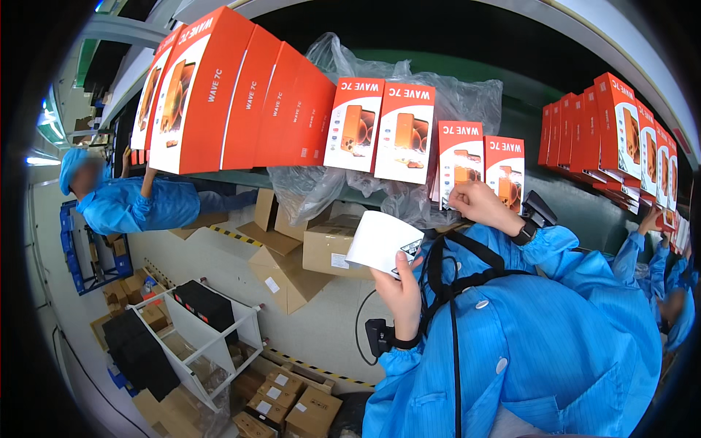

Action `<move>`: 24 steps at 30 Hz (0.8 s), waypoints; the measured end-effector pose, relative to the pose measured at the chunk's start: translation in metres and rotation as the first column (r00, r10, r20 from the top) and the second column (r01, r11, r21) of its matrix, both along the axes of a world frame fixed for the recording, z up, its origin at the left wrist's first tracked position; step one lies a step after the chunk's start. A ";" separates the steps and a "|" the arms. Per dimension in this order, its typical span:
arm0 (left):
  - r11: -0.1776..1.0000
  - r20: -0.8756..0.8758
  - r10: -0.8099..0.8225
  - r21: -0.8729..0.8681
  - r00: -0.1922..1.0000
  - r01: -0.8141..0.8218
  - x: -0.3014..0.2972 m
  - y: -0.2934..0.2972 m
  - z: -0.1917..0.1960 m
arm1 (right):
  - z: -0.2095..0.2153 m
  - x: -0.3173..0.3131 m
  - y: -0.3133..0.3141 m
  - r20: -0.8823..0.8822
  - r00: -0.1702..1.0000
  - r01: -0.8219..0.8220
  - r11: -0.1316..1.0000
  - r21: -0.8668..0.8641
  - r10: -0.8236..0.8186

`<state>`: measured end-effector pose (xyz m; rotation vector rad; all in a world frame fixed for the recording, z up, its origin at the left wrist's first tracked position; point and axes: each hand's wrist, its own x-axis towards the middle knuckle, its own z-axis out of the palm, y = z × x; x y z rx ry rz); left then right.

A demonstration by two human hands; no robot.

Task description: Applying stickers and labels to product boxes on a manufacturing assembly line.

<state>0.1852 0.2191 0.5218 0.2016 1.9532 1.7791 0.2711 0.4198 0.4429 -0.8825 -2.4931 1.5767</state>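
In my left hand (400, 293) is a white roll of labels (376, 239), with a black-and-white printed label showing by my thumb. My fingers are wrapped round its lower end. My right hand (483, 206) is closed in a pinch at the lower part of a red-and-white phone box (461, 150); whatever its fingertips hold is too small to make out. Beside it on the right stands a similar phone box (505, 162), partly behind my hand. Two more phone boxes, a nearer one (406, 131) and its neighbour (355, 124), stand to the left.
A long row of red phone boxes (219, 95) fills the left of the green bench, and another row (584, 135) stands right. See-through plastic (314, 191) lies around the boxes. Co-workers in blue are at left (139, 201) and right. Cartons (292, 281) and a white rack (197, 350) occupy the floor.
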 end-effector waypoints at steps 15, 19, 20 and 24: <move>0.998 0.023 -0.070 -0.006 0.997 0.070 0.004 0.007 0.001 | -0.003 -0.003 -0.010 0.026 0.996 0.077 0.993 0.088 -0.080; 0.999 0.018 -0.049 0.010 0.999 0.049 0.005 0.007 0.002 | -0.004 -0.003 -0.013 0.046 0.995 0.081 0.985 0.150 -0.089; 0.999 0.026 -0.036 0.028 0.999 0.035 0.005 0.007 0.003 | -0.007 -0.002 -0.013 0.045 0.995 0.082 0.985 0.148 -0.090; 0.999 -0.017 -0.019 0.035 1.000 0.020 0.004 0.007 0.002 | -0.009 0.000 -0.009 -0.051 0.997 0.078 0.951 0.300 -0.066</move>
